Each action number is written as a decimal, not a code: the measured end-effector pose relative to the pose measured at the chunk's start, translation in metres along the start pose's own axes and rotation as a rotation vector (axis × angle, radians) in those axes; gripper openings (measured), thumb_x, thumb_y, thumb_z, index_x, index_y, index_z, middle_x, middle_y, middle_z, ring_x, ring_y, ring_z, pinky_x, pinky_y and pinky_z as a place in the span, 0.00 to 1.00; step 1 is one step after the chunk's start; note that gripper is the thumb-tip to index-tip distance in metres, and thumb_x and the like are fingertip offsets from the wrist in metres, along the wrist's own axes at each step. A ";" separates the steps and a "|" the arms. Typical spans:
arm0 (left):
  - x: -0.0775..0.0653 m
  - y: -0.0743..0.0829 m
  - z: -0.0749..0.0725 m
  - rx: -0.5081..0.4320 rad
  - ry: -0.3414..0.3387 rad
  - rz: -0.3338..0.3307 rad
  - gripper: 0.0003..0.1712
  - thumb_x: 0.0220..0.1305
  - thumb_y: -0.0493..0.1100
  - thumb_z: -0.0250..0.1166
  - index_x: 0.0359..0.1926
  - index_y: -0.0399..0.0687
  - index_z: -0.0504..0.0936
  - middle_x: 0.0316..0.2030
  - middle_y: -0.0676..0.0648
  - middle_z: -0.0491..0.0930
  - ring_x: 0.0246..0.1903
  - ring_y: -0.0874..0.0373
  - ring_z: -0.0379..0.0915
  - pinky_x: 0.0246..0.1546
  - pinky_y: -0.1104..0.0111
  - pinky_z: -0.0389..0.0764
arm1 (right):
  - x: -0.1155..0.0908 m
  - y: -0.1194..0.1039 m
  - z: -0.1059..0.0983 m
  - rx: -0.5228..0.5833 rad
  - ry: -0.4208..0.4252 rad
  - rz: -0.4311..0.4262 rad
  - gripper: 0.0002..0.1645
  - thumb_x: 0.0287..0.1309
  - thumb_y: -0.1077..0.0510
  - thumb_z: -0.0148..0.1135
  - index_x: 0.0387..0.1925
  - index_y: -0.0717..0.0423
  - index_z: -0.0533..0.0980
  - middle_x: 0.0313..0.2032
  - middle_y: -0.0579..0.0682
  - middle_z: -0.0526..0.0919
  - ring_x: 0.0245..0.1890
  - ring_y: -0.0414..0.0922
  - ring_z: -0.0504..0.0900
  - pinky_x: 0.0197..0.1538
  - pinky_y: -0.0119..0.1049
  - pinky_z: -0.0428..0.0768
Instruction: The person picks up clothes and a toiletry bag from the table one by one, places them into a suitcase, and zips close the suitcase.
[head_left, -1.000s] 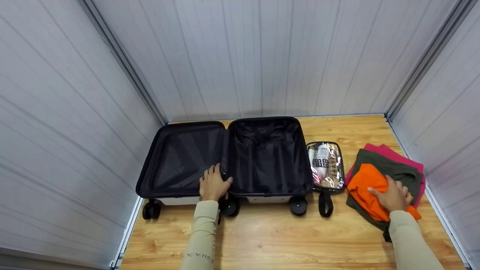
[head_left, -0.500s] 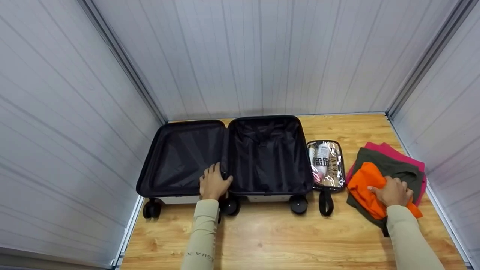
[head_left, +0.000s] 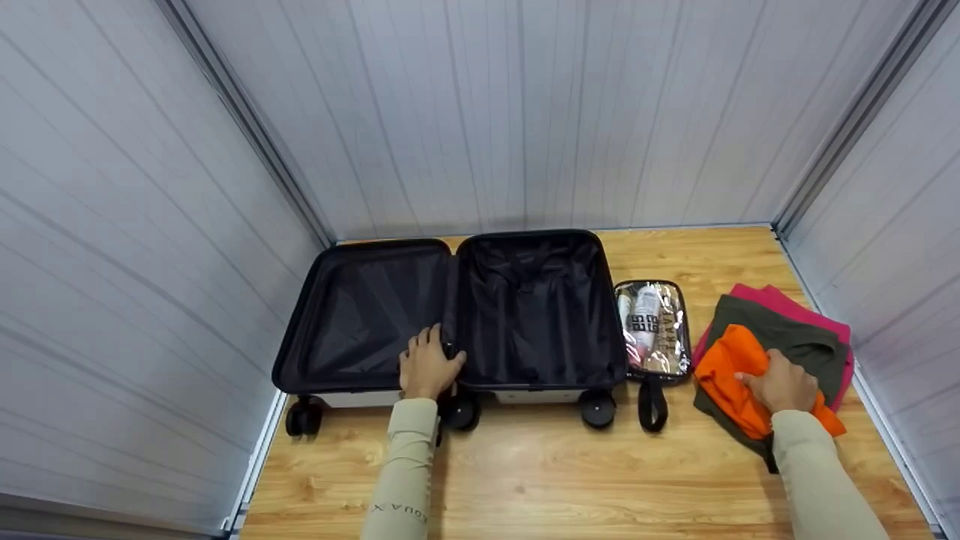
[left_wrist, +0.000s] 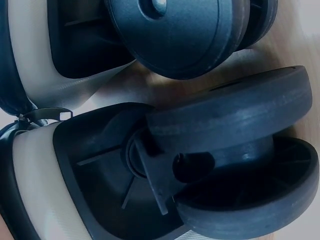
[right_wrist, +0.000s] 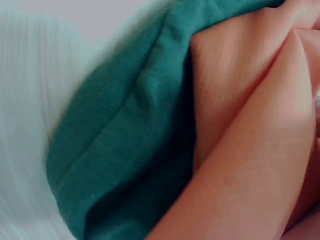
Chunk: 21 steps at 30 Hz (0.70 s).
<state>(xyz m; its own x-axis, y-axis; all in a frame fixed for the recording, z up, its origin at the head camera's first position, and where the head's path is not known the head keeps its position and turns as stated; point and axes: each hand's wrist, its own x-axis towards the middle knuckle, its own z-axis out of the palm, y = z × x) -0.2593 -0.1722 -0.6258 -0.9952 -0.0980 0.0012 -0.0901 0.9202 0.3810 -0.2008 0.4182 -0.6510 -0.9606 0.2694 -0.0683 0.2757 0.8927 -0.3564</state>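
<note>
An open black-lined suitcase (head_left: 536, 315) lies flat on the wooden floor, its two halves side by side. My left hand (head_left: 429, 371) rests at the near inner corner of its left half, fingers pointing forward near the hinge. Black caster wheels (left_wrist: 225, 130) fill the left wrist view. At the right, my right hand (head_left: 785, 384) grips an orange garment (head_left: 731, 375), thumb to the left and fingers curled into the cloth. Below it lies a dark green garment (head_left: 795, 337) over a pink one (head_left: 806, 311). The right wrist view shows green cloth (right_wrist: 115, 110) close up.
A clear travel pouch (head_left: 660, 360) with bottles inside lies between the suitcase and the clothes, its black strap (head_left: 652, 411) toward me. White panel walls (head_left: 480, 112) stand at the back and both sides. Wooden floor (head_left: 525, 480) stretches in front.
My right hand's fingers have curled further into the orange garment, and the hand has shifted slightly left and away from me. The left hand and suitcase stay in place.
</note>
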 end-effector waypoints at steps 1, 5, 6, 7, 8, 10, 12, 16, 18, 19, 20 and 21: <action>0.000 0.000 0.000 -0.004 0.003 0.001 0.45 0.57 0.65 0.61 0.71 0.52 0.61 0.68 0.42 0.64 0.67 0.43 0.58 0.64 0.43 0.61 | 0.000 0.000 -0.001 0.001 -0.008 0.004 0.51 0.49 0.34 0.67 0.60 0.69 0.64 0.39 0.76 0.78 0.28 0.65 0.77 0.37 0.59 0.71; -0.001 0.000 -0.001 -0.010 0.006 0.000 0.45 0.57 0.64 0.61 0.71 0.52 0.61 0.68 0.42 0.64 0.67 0.43 0.58 0.64 0.43 0.61 | 0.001 0.000 -0.003 -0.011 -0.051 0.012 0.52 0.50 0.32 0.65 0.59 0.70 0.65 0.46 0.79 0.75 0.31 0.67 0.77 0.34 0.57 0.73; 0.000 0.000 -0.001 -0.009 0.006 0.002 0.45 0.57 0.64 0.61 0.71 0.52 0.61 0.68 0.42 0.64 0.67 0.42 0.58 0.64 0.43 0.61 | 0.002 -0.001 -0.003 -0.016 -0.059 0.013 0.52 0.50 0.31 0.64 0.59 0.71 0.66 0.47 0.79 0.74 0.32 0.67 0.77 0.34 0.58 0.73; 0.000 0.000 -0.001 -0.007 0.006 0.002 0.45 0.57 0.64 0.61 0.71 0.52 0.61 0.68 0.42 0.64 0.67 0.42 0.58 0.64 0.42 0.61 | 0.002 -0.001 -0.004 -0.019 -0.066 0.014 0.51 0.51 0.31 0.64 0.58 0.71 0.66 0.48 0.79 0.74 0.32 0.67 0.77 0.34 0.57 0.73; 0.000 0.000 -0.001 -0.005 0.007 0.002 0.45 0.57 0.65 0.61 0.71 0.52 0.61 0.68 0.42 0.64 0.67 0.42 0.59 0.64 0.42 0.61 | 0.002 -0.001 -0.004 -0.020 -0.072 0.015 0.51 0.51 0.31 0.63 0.57 0.71 0.67 0.48 0.79 0.74 0.32 0.67 0.77 0.34 0.57 0.73; 0.000 0.000 -0.001 -0.005 0.007 0.003 0.45 0.57 0.65 0.61 0.71 0.52 0.61 0.68 0.42 0.64 0.67 0.42 0.58 0.63 0.42 0.61 | 0.002 -0.002 -0.004 -0.015 -0.080 0.019 0.50 0.52 0.31 0.63 0.56 0.71 0.68 0.48 0.78 0.75 0.32 0.66 0.77 0.34 0.57 0.73; 0.000 0.000 -0.001 -0.005 0.008 0.004 0.45 0.57 0.65 0.61 0.71 0.52 0.61 0.68 0.42 0.64 0.67 0.42 0.58 0.63 0.42 0.61 | 0.001 -0.002 -0.004 -0.008 -0.080 0.020 0.48 0.52 0.32 0.63 0.55 0.70 0.68 0.46 0.77 0.76 0.30 0.63 0.77 0.32 0.56 0.73; -0.001 0.000 0.000 -0.009 0.010 0.001 0.45 0.57 0.64 0.62 0.71 0.53 0.61 0.68 0.42 0.64 0.67 0.42 0.58 0.64 0.42 0.61 | 0.000 -0.002 -0.003 0.010 -0.070 0.008 0.43 0.53 0.33 0.63 0.52 0.68 0.70 0.43 0.74 0.78 0.27 0.60 0.77 0.30 0.53 0.73; -0.001 0.000 0.000 -0.009 0.012 0.002 0.45 0.57 0.64 0.61 0.71 0.52 0.61 0.68 0.42 0.64 0.67 0.42 0.58 0.64 0.42 0.61 | -0.001 -0.002 -0.003 0.016 -0.064 0.002 0.42 0.53 0.33 0.63 0.51 0.66 0.71 0.42 0.72 0.78 0.26 0.59 0.76 0.29 0.51 0.72; -0.001 0.000 0.000 -0.007 0.011 0.001 0.45 0.57 0.65 0.61 0.71 0.52 0.61 0.68 0.42 0.64 0.67 0.42 0.58 0.64 0.42 0.61 | -0.001 -0.001 -0.002 0.019 -0.061 0.001 0.42 0.53 0.34 0.63 0.51 0.66 0.70 0.42 0.72 0.78 0.26 0.59 0.76 0.29 0.51 0.72; -0.001 0.000 0.000 -0.006 0.011 0.001 0.45 0.57 0.65 0.61 0.71 0.52 0.61 0.68 0.42 0.64 0.67 0.42 0.58 0.64 0.42 0.61 | -0.001 -0.001 -0.002 0.022 -0.062 0.002 0.42 0.53 0.34 0.63 0.53 0.66 0.70 0.43 0.73 0.78 0.27 0.59 0.76 0.29 0.51 0.72; -0.001 0.000 0.000 -0.006 0.009 0.001 0.46 0.57 0.65 0.61 0.72 0.52 0.61 0.68 0.42 0.64 0.67 0.43 0.58 0.64 0.42 0.61 | -0.001 -0.001 -0.003 0.026 -0.063 0.006 0.43 0.53 0.33 0.63 0.54 0.65 0.70 0.44 0.73 0.77 0.27 0.59 0.77 0.29 0.51 0.73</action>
<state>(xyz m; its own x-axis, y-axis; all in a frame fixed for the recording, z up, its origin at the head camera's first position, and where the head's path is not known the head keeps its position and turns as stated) -0.2585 -0.1719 -0.6256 -0.9949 -0.1006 0.0100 -0.0889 0.9178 0.3869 -0.2000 0.4179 -0.6481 -0.9595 0.2508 -0.1286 0.2813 0.8814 -0.3794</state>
